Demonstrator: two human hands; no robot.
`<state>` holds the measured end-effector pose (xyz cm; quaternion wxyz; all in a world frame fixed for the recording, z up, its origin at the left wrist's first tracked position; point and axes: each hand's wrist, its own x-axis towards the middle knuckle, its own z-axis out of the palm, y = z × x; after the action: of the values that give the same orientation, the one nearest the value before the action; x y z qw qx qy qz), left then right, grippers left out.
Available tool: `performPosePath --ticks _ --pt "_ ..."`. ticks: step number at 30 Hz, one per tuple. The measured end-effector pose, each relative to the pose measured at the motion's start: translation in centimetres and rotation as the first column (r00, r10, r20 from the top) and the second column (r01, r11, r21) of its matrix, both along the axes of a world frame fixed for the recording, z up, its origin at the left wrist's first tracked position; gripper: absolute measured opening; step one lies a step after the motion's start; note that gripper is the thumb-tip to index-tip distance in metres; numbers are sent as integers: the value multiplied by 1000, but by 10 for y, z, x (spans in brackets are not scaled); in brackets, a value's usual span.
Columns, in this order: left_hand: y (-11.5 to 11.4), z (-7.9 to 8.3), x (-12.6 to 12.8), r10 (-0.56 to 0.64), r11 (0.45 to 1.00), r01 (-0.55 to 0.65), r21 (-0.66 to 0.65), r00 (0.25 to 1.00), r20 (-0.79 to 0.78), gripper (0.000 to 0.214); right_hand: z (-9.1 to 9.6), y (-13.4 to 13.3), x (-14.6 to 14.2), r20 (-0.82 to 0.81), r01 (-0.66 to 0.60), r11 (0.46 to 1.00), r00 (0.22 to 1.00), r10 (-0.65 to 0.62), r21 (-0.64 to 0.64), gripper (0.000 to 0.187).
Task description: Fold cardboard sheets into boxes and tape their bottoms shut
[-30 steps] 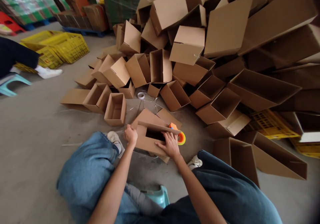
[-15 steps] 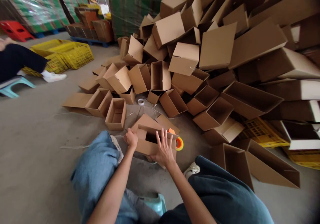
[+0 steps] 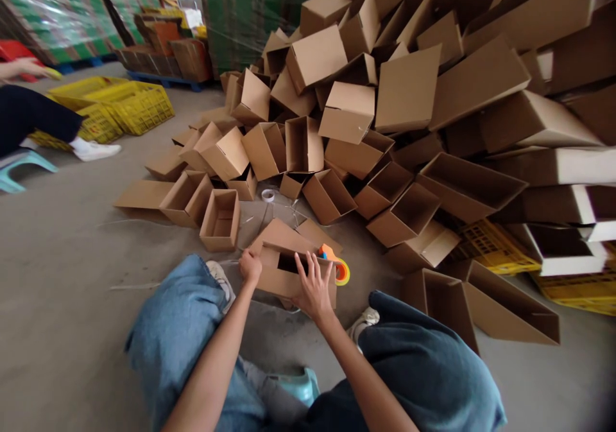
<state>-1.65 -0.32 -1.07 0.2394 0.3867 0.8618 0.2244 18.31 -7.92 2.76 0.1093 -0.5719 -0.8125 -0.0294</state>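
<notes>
One bare left hand point(image 3: 251, 266) closes on the brown oblong cardboard box point(image 3: 278, 282), just left of the orange tape dispenser point(image 3: 329, 252), apparently bracing the end farther from it. The right hand point(image 3: 315, 289), nearer the dispenser, fans its grip wide, perhaps to span the box's opening; I cannot tell whether it touches.

Bare and angled inward, the left forearm point(image 3: 216, 355) and right forearm point(image 3: 360, 368) extend forward. The left hand point(image 3: 251, 266) curls tight, fingers point(image 3: 247, 262) folded in; the right hand point(image 3: 315, 289) spreads wide, its fingers parted and pointing forward.
</notes>
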Motion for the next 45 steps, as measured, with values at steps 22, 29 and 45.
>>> performPosePath --ticks 22,29,45 --pt "-11 32 -33 -488 870 422 254 676 551 43 -3 -12 -5 -145 67 995 986 -77 -71 39" --pt "-2 20 -34 -230 973 181 142 740 632 32 1 5 -5 -245 100 987 961 -130 -128 29" --pt "-19 5 -52 -123 981 196 4 600 790 52 -12 23 19 -377 -68 998 924 59 -11 23"
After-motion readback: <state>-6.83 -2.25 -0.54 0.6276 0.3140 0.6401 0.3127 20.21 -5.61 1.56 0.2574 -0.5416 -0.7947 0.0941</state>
